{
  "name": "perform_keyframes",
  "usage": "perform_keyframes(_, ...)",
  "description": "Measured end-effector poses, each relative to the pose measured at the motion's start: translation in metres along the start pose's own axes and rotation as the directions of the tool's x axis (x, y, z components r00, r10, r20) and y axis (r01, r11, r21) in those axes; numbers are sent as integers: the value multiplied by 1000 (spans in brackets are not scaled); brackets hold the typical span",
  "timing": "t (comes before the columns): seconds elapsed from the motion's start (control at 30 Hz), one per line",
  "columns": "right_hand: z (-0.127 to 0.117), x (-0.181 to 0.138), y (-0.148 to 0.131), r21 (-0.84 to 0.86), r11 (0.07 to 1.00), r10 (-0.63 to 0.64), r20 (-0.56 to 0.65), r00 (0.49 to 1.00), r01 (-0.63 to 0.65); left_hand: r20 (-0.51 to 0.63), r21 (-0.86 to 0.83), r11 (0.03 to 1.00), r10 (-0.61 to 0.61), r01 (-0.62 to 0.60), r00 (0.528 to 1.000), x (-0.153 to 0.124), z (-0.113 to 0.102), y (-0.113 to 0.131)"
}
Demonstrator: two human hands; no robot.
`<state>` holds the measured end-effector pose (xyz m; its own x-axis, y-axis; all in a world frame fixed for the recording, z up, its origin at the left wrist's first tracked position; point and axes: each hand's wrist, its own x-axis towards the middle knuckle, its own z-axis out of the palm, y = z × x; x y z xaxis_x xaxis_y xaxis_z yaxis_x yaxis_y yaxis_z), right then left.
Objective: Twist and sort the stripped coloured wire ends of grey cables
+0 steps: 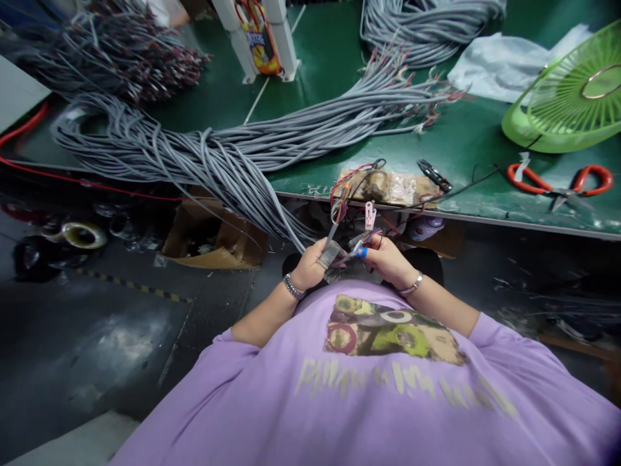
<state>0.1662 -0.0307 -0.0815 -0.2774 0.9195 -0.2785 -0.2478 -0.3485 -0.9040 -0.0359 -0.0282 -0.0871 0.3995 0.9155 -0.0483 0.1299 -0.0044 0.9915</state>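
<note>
My left hand (310, 266) is closed around a grey cable (331, 234) just in front of the table edge, with a grey wrap at its thumb. The cable's stripped end shows coloured wires above the fingers. My right hand (391, 260), a blue band on its thumb, pinches some thin wires (361, 243); their exact ends are too small to make out. Right above the fingers stands a pink clip (370, 215) at the table edge. Behind it, a taped cardboard piece (400, 188) lies on the table with red and black leads beside it.
A long bundle of grey cables (291, 139) crosses the green table (310, 181) and hangs over its edge. Red-handled scissors (565, 188), black nippers (433, 175) and a green fan (572, 97) are at the right. Below stands a cardboard box (213, 255).
</note>
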Motion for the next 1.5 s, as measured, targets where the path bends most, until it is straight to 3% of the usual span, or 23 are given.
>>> perform_keyframes(0.13,-1,1,2,-44,999,-11,34,999,12,21,-24,1000,-11,12,1000,-4,6,-1)
perform_keyframes(0.23,-2,-1,-2,-113,993,-30,14,999,31,-41,91,995,34,-30,999,-9,7,2)
perform_keyframes(0.4,-7,-5,-16,-251,961,-80,137,987,113,-89,261,955,168,-140,982,-15,2,10)
perform_keyframes(0.53,-15,-6,-32,-417,874,-134,284,949,248,30,358,914,191,-189,981,-14,-5,16)
perform_keyframes(0.6,-20,-7,-37,-465,843,-81,390,917,272,140,379,906,147,-190,979,-12,-7,19)
perform_keyframes(0.73,-22,-7,-34,-380,922,142,493,858,66,334,271,949,64,-161,940,-6,-10,26)
perform_keyframes(0.8,-16,-5,-26,-281,958,172,409,896,-56,338,161,981,50,-110,940,-4,-13,28)
perform_keyframes(0.9,-5,-2,-12,-223,970,140,187,972,-97,269,25,999,22,-30,963,-6,-20,26)
perform_keyframes(1.0,-2,1,-2,-294,954,71,60,996,-50,166,-65,998,-8,19,986,-13,-29,19)
perform_keyframes(1.1,-8,-1,4,-377,922,-115,-51,992,87,39,-168,984,-51,57,998,-19,-36,9)
perform_keyframes(1.17,-12,-6,3,-468,834,-340,-21,940,291,-22,-239,969,-72,65,997,-21,-40,4)
perform_keyframes(1.2,-13,-9,1,-515,750,-463,41,885,416,-28,-267,961,-75,65,997,-22,-42,1)
perform_keyframes(1.3,-8,-18,-7,-585,416,-693,292,659,696,25,-295,954,-56,60,998,-22,-44,-2)
perform_keyframes(1.33,-4,-19,-9,-588,330,-711,360,604,739,49,-286,956,-47,59,998,-22,-44,-2)
perform_keyframes(1.4,4,-19,-12,-589,223,-690,467,553,777,99,-261,963,-39,63,994,-21,-44,0)
perform_keyframes(1.5,13,-14,-11,-572,182,-594,584,554,799,195,-224,968,-73,117,978,-20,-43,5)
